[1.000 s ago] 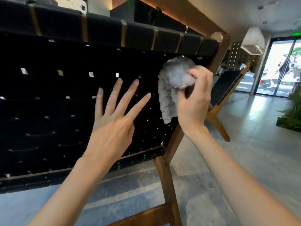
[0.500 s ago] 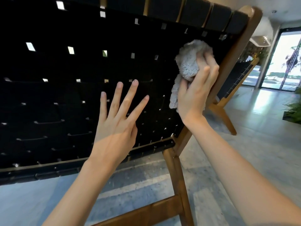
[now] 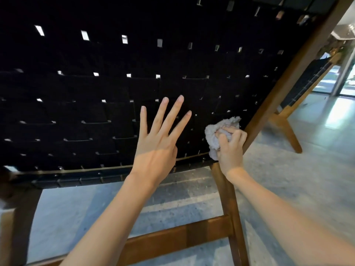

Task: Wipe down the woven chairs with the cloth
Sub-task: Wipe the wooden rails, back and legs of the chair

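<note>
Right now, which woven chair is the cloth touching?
The near chair: the right hand holds the cloth against its lower corner. The far chair stands apart.

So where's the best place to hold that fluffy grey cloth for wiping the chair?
Probably around its bunched middle, coming from the side away from the weave. The cloth is soft and wadded, so the right hand curls over its back, leaving a fluffy face against the woven chair.
</note>
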